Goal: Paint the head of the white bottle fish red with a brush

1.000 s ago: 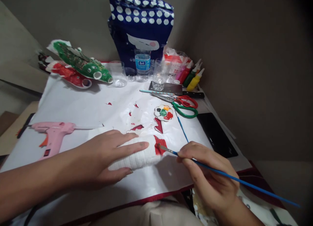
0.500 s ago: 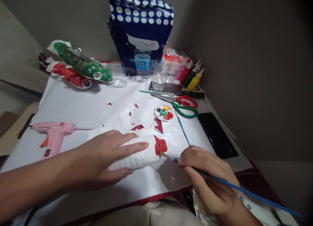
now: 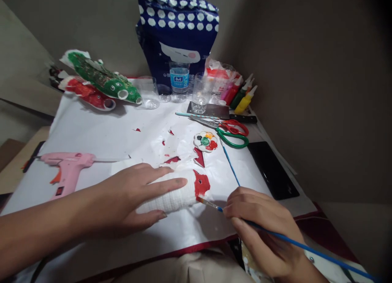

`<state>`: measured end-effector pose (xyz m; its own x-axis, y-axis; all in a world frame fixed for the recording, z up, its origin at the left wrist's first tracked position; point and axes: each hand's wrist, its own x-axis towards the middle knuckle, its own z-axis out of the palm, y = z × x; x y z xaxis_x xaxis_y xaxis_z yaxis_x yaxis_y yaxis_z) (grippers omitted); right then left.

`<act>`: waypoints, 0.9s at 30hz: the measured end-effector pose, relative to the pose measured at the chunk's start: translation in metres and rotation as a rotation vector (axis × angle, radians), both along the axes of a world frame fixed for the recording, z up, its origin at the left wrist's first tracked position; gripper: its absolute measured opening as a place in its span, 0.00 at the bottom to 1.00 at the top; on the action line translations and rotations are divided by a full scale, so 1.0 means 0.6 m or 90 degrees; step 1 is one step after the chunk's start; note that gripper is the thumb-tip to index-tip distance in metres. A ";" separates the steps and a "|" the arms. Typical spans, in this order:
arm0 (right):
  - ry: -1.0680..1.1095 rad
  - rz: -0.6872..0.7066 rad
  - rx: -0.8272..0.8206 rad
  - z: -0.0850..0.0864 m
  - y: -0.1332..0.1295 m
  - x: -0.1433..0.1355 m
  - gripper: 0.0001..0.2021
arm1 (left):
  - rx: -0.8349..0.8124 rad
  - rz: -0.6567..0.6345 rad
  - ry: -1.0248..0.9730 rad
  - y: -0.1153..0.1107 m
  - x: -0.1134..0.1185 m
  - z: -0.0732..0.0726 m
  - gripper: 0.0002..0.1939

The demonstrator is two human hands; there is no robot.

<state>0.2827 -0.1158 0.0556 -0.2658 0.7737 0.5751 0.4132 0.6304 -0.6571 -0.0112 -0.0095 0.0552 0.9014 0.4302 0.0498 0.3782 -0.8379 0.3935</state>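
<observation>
A white cloth-wrapped fish figure [image 3: 174, 195] lies on the table with its red-painted head and dark eye toward the right. My left hand [image 3: 137, 193] rests over its body, fingers along the top and thumb on the near side, holding it. Between the thumb and fingers of my right hand [image 3: 260, 226] is a blue-handled paintbrush [image 3: 294, 239]. Its red-tipped bristles touch the lower edge of the painted head. A flower-shaped paint palette [image 3: 206, 141] with several colours sits just beyond. A second blue brush [image 3: 230, 164] leans from the palette toward my right hand.
A pink glue gun [image 3: 69, 166] lies at left, a black phone [image 3: 272, 168] at right. Scissors [image 3: 232, 134] and a cleaver [image 3: 214, 109] lie behind the palette. Farther back are painted fish [image 3: 104, 79], clear cups [image 3: 148, 93], paint bottles [image 3: 245, 101] and a blue bag [image 3: 179, 34].
The brush tip has moved slightly down along the head's near edge, and red paint now reaches lower there. My right hand shifted down a little; my left hand stays put.
</observation>
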 end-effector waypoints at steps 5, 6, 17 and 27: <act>0.041 0.001 0.035 0.002 0.002 0.002 0.17 | -0.001 -0.020 0.010 0.004 -0.002 0.003 0.34; 0.041 -0.007 0.036 0.002 0.002 0.003 0.16 | 0.002 -0.017 0.011 0.005 -0.003 0.003 0.34; 0.049 -0.028 0.027 0.000 0.000 0.003 0.13 | -0.006 -0.020 0.026 0.006 -0.005 0.005 0.34; 0.069 -0.019 0.004 -0.010 -0.002 0.009 0.14 | -0.013 -0.014 0.021 0.006 -0.002 0.007 0.35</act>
<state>0.2878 -0.1171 0.0498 -0.1784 0.7763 0.6046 0.3585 0.6235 -0.6948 -0.0122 -0.0057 0.0593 0.9114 0.4114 0.0119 0.3731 -0.8381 0.3979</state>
